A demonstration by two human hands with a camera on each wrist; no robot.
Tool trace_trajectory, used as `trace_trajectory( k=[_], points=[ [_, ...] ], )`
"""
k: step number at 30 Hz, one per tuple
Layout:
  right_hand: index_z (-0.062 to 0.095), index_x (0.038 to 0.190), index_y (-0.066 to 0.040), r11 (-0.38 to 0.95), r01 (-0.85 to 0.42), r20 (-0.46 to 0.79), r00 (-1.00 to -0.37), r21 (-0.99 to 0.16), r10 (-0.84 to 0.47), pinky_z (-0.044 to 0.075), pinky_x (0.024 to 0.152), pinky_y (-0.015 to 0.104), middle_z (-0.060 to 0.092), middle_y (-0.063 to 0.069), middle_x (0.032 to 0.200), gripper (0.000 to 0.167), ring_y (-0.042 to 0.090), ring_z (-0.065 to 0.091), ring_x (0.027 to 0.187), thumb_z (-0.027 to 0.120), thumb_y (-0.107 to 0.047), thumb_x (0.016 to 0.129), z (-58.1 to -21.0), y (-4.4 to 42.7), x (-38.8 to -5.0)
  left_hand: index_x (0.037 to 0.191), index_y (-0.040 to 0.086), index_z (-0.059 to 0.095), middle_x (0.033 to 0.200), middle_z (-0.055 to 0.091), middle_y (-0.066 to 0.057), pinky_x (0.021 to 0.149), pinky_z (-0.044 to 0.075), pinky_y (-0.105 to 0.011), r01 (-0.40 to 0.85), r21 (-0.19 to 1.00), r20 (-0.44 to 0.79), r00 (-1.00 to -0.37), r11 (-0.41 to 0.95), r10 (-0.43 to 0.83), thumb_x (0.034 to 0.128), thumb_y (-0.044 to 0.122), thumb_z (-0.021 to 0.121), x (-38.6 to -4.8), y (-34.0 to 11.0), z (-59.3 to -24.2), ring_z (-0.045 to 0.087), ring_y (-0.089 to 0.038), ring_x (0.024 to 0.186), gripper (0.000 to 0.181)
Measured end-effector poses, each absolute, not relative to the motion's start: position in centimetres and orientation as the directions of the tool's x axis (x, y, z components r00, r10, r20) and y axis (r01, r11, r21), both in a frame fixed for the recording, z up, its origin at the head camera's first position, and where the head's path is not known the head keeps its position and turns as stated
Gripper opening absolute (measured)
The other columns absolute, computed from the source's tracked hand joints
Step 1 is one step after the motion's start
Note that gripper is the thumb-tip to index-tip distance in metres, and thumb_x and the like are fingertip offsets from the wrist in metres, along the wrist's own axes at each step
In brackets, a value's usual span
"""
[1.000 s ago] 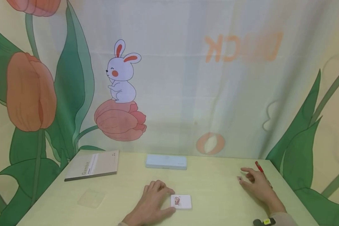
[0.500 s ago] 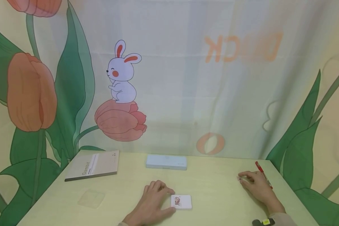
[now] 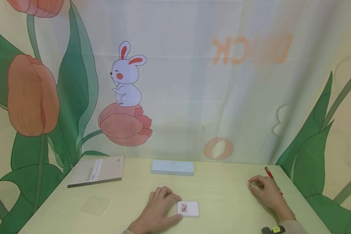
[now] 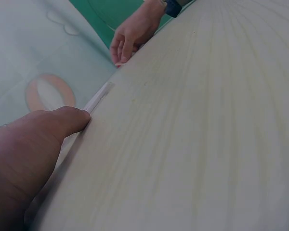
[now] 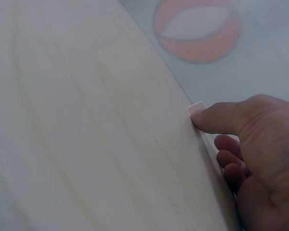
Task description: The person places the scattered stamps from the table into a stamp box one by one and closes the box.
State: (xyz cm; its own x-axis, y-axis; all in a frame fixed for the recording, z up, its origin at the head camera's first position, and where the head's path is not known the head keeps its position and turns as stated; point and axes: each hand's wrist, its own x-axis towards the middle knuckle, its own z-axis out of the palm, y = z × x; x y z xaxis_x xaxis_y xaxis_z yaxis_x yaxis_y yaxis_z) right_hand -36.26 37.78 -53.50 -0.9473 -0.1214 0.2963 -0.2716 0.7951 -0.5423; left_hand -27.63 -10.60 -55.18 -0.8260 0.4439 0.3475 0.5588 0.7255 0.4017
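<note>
A white rectangular slab [image 3: 192, 209] with rounded corners and a small reddish printed picture at its left end lies flat on the table. My left hand [image 3: 158, 211] holds it by the left end, thumb at the near corner and index finger at the far corner. In the left wrist view the thumb [image 4: 67, 120] touches its pale edge. Further right, my right hand [image 3: 267, 194] pinches a small stamp-like piece between thumb and index finger. The right wrist view shows this stamp-like piece [image 5: 196, 109] with a white border and pinkish middle, partly covered by the thumb.
A red pen [image 3: 269, 174] lies just beyond the right hand. At the back stand a pale blue flat case [image 3: 172, 167] and, further left, a notebook [image 3: 96, 171] marked Gambit. A translucent square piece [image 3: 95, 205] lies left of the left hand. A printed curtain [image 3: 175, 81] hangs behind the table [image 3: 216, 185].
The right index finger, stretched out one second ago, has bent down onto the small stamp-like piece, now pinched with the thumb. The left hand and the slab have stayed put.
</note>
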Motion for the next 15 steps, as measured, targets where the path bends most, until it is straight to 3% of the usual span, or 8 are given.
trace_trajectory(
  k=[4, 6, 10, 15],
  points=[
    [0.076, 0.119, -0.009, 0.769, -0.223, 0.26, -0.963, -0.599, -0.077, 0.054, 0.084, 0.034, 0.075, 0.008, 0.111, 0.022, 0.02, 0.065, 0.097, 0.084, -0.019, 0.102, -53.35, 37.32, -36.09, 0.137, 0.03, 0.074, 0.133, 0.056, 0.008, 0.1, 0.037, -0.044, 0.554, 0.403, 0.343, -0.829, 0.729, 0.441, 0.0941, 0.058, 0.076, -27.68, -10.63, -55.16, 0.045, -0.016, 0.121, 0.052],
    [0.076, 0.12, -0.008, 0.755, -0.211, 0.251, -0.966, -0.62, -0.064, 0.052, 0.076, 0.028, 0.074, 0.004, 0.103, 0.022, 0.015, 0.062, 0.089, 0.084, -0.017, 0.101, -53.39, 37.16, -36.0, 0.137, 0.03, 0.075, 0.133, 0.056, 0.008, 0.1, 0.037, -0.044, 0.553, 0.404, 0.34, -0.83, 0.729, 0.441, 0.0939, 0.058, 0.076, -27.66, -10.64, -55.15, 0.045, -0.016, 0.121, 0.052],
    [0.078, 0.12, -0.008, 0.747, -0.212, 0.265, -0.963, -0.631, -0.049, 0.052, 0.074, 0.025, 0.076, 0.002, 0.101, 0.021, 0.012, 0.063, 0.086, 0.084, -0.016, 0.101, -53.57, 37.04, -36.1, 0.136, 0.03, 0.075, 0.133, 0.056, 0.008, 0.1, 0.037, -0.044, 0.556, 0.406, 0.341, -0.829, 0.725, 0.444, 0.094, 0.057, 0.076, -27.6, -10.58, -55.08, 0.046, -0.016, 0.122, 0.051],
    [0.08, 0.122, -0.009, 0.686, -0.213, 0.258, -0.965, -0.695, -0.039, 0.057, 0.08, 0.023, 0.081, 0.005, 0.11, 0.02, 0.012, 0.072, 0.093, 0.082, -0.017, 0.103, -53.53, 36.81, -36.37, 0.136, 0.03, 0.075, 0.132, 0.056, 0.008, 0.101, 0.037, -0.044, 0.56, 0.405, 0.348, -0.825, 0.723, 0.445, 0.0941, 0.057, 0.076, -27.6, -10.51, -55.06, 0.046, -0.016, 0.122, 0.05]
  ],
)
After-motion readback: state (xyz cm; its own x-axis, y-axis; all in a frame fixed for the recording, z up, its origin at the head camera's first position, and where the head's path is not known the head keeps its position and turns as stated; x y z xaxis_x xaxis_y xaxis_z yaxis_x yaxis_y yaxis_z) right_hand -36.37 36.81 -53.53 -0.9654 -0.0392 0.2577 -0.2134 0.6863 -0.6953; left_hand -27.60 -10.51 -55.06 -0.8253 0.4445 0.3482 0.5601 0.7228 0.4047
